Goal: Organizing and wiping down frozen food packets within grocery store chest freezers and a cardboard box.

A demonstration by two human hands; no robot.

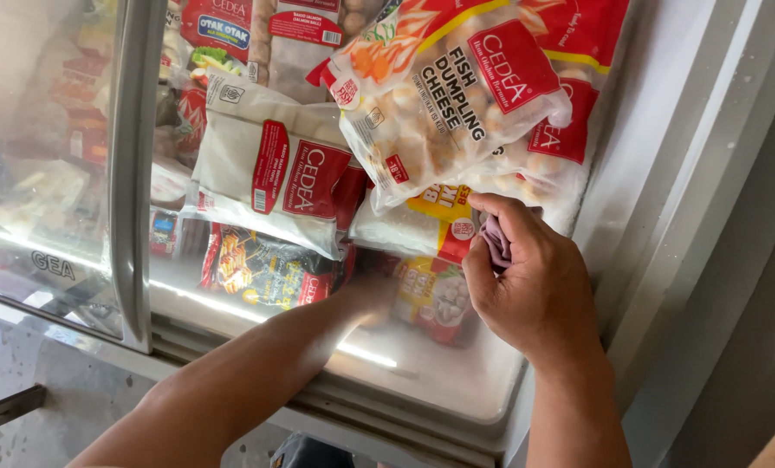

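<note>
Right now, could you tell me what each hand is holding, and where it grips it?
The right hand pinches a small purple cloth, bunched between thumb and fingers. The left hand reaches under the frosted freezer lid, blurred; whether it holds anything cannot be told.

A large clear bag (444, 104) of pale round dumplings lies tilted at the top centre of the freezer, with an orange-and-white printed corner and a red label panel. Behind it, to the right, a second similar bag (569, 130) shows red and yellow. Left of centre, a white frosted pouch (270, 178) carries two red labels. Beneath it sits a dark bag (262, 269) printed in red and orange. A yellow-and-white pack (431, 221) lies at centre, touching the right hand (526, 282), with a red-and-yellow pack (435, 299) just below it. At top left, a red packet (218, 26) has a blue oval label.
</note>
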